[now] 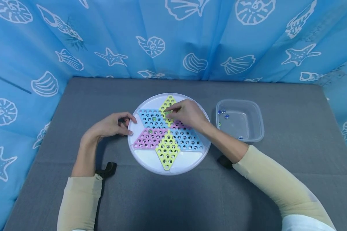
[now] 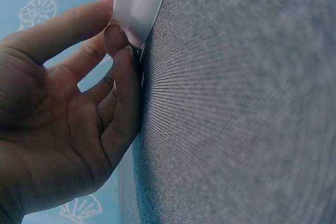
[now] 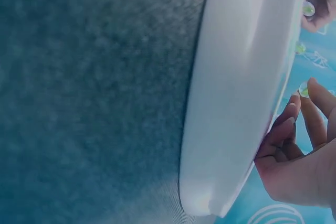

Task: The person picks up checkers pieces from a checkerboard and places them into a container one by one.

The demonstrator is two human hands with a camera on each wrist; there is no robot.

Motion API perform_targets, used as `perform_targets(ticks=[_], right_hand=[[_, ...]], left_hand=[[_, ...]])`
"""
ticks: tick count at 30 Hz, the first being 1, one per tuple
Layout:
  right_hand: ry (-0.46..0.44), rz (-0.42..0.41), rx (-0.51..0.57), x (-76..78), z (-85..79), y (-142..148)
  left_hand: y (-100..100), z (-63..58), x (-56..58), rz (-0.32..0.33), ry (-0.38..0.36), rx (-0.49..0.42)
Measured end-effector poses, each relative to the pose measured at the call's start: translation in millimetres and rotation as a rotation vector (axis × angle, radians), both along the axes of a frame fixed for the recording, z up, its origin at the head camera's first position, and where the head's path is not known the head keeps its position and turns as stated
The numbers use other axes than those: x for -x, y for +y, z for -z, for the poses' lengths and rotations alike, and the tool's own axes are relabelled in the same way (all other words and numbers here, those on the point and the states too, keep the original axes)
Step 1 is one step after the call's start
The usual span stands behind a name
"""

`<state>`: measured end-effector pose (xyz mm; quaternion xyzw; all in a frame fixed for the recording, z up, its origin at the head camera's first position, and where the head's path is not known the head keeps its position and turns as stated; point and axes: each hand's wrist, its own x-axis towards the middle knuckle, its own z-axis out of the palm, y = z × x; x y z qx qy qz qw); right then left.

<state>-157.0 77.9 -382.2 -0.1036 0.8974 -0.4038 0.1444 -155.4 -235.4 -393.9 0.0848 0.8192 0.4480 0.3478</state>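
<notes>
A round white Chinese checkers board [image 1: 188, 163] with a pink, blue and yellow star of holes lies on the grey table. My right hand [image 1: 189, 113] reaches over its upper part, and in the right wrist view thumb and finger pinch a clear marble [image 3: 304, 89] with green inside. At the board's left edge, my left hand [image 1: 110, 125] grips the rim; the left wrist view shows curled fingers [image 2: 123, 85] against the rim's lower corner. One green marble [image 1: 154, 119] sits in the upper-left blue section, another marble [image 1: 150, 131] in the pink section below.
Right of the board stands a clear plastic container [image 1: 255, 139] holding several marbles, mostly blue, near its left side and bottom. Grey cloth covers the table [image 1: 173, 199]. A blue curtain [image 1: 173, 38] with white shell prints hangs along the back and sides.
</notes>
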Motion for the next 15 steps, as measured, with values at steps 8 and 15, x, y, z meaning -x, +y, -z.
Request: perform_targets(ticks=[8, 15], right_hand=[[-0.039, 0.014, 0.117, -11.9, -18.7, 21.5], [-0.021, 0.029, 0.150, -18.9, -33.1, 32.1]], left_hand=[[0.7, -2.9, -3.1, 0.028, -0.016, -0.096], [-1.9, -3.0, -4.5, 0.014, -0.019, -0.076]])
